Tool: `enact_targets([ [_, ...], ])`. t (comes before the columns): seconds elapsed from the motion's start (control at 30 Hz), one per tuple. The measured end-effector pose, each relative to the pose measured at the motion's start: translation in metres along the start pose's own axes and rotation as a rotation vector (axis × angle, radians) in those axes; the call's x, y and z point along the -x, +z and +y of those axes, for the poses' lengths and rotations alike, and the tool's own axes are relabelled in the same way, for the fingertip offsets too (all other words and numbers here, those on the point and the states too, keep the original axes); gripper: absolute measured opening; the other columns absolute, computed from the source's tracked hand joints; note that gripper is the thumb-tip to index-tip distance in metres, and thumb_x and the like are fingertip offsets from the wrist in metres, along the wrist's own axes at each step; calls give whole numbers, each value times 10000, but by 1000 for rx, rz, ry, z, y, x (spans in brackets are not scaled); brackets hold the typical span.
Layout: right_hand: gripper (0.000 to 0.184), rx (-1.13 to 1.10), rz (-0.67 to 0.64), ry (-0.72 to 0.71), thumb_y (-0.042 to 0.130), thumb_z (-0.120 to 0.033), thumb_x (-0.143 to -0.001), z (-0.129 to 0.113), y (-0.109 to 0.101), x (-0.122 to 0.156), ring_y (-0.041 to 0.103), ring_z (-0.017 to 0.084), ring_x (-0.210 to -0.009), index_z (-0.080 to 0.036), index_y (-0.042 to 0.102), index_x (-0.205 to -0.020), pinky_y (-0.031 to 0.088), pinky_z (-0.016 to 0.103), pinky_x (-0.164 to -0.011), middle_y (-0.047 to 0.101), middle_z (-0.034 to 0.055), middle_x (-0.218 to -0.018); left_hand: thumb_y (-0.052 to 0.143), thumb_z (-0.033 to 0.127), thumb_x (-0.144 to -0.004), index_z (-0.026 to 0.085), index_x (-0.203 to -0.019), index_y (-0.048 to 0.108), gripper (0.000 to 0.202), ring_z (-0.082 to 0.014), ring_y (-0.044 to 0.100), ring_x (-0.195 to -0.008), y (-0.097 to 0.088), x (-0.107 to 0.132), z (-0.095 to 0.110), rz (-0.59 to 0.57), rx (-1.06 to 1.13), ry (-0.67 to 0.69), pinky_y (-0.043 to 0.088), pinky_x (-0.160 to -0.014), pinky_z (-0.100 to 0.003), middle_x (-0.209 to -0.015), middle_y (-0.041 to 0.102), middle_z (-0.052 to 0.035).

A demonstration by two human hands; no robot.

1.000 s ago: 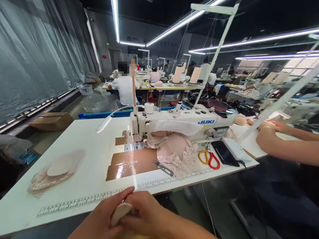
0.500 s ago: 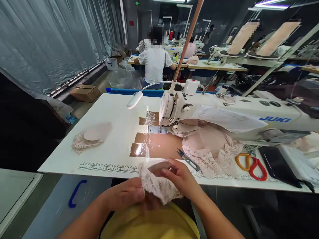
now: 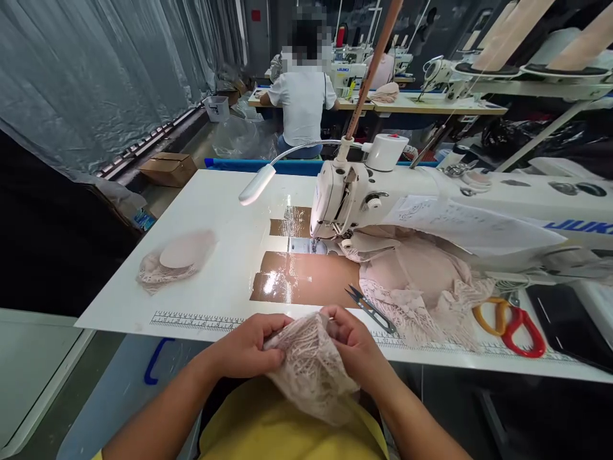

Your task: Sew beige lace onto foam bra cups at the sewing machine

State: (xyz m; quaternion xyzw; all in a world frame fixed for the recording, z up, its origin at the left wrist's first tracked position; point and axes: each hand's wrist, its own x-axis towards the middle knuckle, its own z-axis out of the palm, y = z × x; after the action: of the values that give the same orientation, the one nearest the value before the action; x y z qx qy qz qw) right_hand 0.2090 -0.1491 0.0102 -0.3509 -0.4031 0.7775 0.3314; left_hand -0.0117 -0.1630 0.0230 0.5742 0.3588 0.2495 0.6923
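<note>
A pale pink lace piece point(image 3: 313, 367) is stretched between my two hands at the table's front edge, its lower part hanging over my lap. My left hand point(image 3: 251, 345) pinches its left edge between thumb and fingers. On the other side, my right hand point(image 3: 352, 342) grips the upper right edge with curled fingers. Just beyond my right hand lie dark thread snips point(image 3: 371, 310). Behind them, more pink lace fabric point(image 3: 416, 275) is heaped beside the sewing machine point(image 3: 345, 198). Another lace piece with a smooth oval pad point(image 3: 179, 254) rests on the table's left side.
Scissors with orange and red handles point(image 3: 524, 332) and a black flat object point(image 3: 569, 319) lie at the right. A lamp point(image 3: 258, 183) reaches over the white table point(image 3: 225, 223). Brown tape point(image 3: 306, 278) covers part of its surface. Ahead sits a person in a white shirt point(image 3: 302, 105).
The lace piece has been turned and spread, so its patterned face now shows. My left hand has risen and now grips its edge. The view has shifted slightly.
</note>
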Motion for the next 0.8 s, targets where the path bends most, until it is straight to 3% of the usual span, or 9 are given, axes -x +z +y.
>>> enact_targets([
  [0.13, 631, 82, 134, -124, 714, -391, -774, 2, -7, -2, 539, 116, -620, -266, 413, -1315, 423, 221, -589, 585, -39, -690, 667, 274, -776, 119, -1053, 617, 322, -169, 548, -820, 2, 0, -4, -14, 154, -30, 433, -723, -244, -909, 605, -50],
  [0.2, 641, 179, 158, -167, 689, -393, -796, 4, -6, -5, 495, 107, -583, -262, 406, -1356, 393, 213, -561, 537, -52, -647, 673, 329, -795, 115, -1040, 609, 332, -172, 549, -837, 9, -4, -5, 9, 220, -7, 438, -750, -254, -924, 605, -61],
  [0.33, 309, 367, 182, -254, 635, -456, -819, 6, -9, -10, 522, 140, -702, -218, 656, -1016, 414, 246, -645, 586, 10, -768, 610, 428, -854, 102, -851, 594, 327, -105, 486, -665, 20, -14, -7, 187, 281, 12, 394, -627, -203, -752, 559, -25],
  [0.4, 385, 341, 114, -230, 521, -558, -860, 6, -15, -9, 549, 170, -784, -206, 670, -913, 430, 269, -694, 612, 44, -860, 606, 436, -858, 105, -820, 584, 334, -96, 461, -645, 22, -17, -8, 258, 299, 28, 377, -607, -196, -726, 540, -15],
  [0.47, 470, 263, -2, -185, 529, -637, -814, 5, -20, -6, 564, 195, -853, -227, 641, -1016, 439, 282, -715, 616, 52, -962, 613, 443, -853, 109, -818, 583, 337, -97, 458, -644, 21, -18, -9, 314, 306, 37, 377, -603, -198, -732, 543, -15],
  [0.53, 571, 259, -81, -163, 705, -592, -690, 4, -21, -3, 559, 205, -902, -252, 583, -1133, 436, 278, -737, 605, 42, -1039, 613, 457, -849, 114, -805, 578, 348, -96, 453, -627, 21, -18, -10, 341, 307, 36, 376, -587, -201, -725, 543, -13],
  [0.6, 487, 293, -70, -144, 774, -476, -672, 3, -18, -2, 549, 165, -824, -237, 602, -1060, 417, 244, -700, 611, 13, -946, 602, 475, -851, 120, -779, 569, 364, -91, 436, -594, 22, -19, -10, 338, 309, 34, 362, -559, -199, -689, 533, -4],
  [0.67, 275, 234, -39, -96, 682, -447, -789, 3, -12, -4, 519, 124, -696, -196, 634, -891, 394, 225, -648, 596, -10, -771, 583, 482, -861, 123, -746, 570, 378, -95, 435, -585, 25, -20, -10, 323, 306, 45, 363, -555, -203, -662, 531, -3],
  [0.8, 317, -30, -1, -9, 662, -461, -799, 3, -5, -9, 524, 124, -607, -154, 661, -718, 407, 246, -621, 615, 8, -634, 579, 457, -871, 127, -681, 604, 381, -129, 508, -632, 25, -20, -8, 347, 447, 45, 426, -628, -232, -665, 583, -23],
])
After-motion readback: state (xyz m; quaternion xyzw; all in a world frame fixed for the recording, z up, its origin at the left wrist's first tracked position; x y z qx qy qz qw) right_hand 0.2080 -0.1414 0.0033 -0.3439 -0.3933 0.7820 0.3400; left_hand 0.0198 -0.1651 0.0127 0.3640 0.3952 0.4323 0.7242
